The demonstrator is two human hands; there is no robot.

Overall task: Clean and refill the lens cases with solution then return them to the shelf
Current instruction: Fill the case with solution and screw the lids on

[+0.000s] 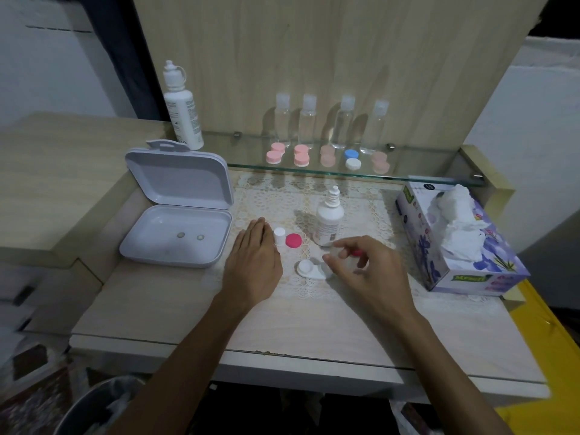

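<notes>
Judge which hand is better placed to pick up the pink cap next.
Left, probably. The left hand lies flat, empty, right beside the pink cap. The right hand is busy over the case.

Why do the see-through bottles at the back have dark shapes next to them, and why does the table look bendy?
Head view: light from the front casts shadows of the clear bottles onto the wooden back panel; the wide-angle lens curves the table edge; the right hand looks slightly blurred.
</notes>
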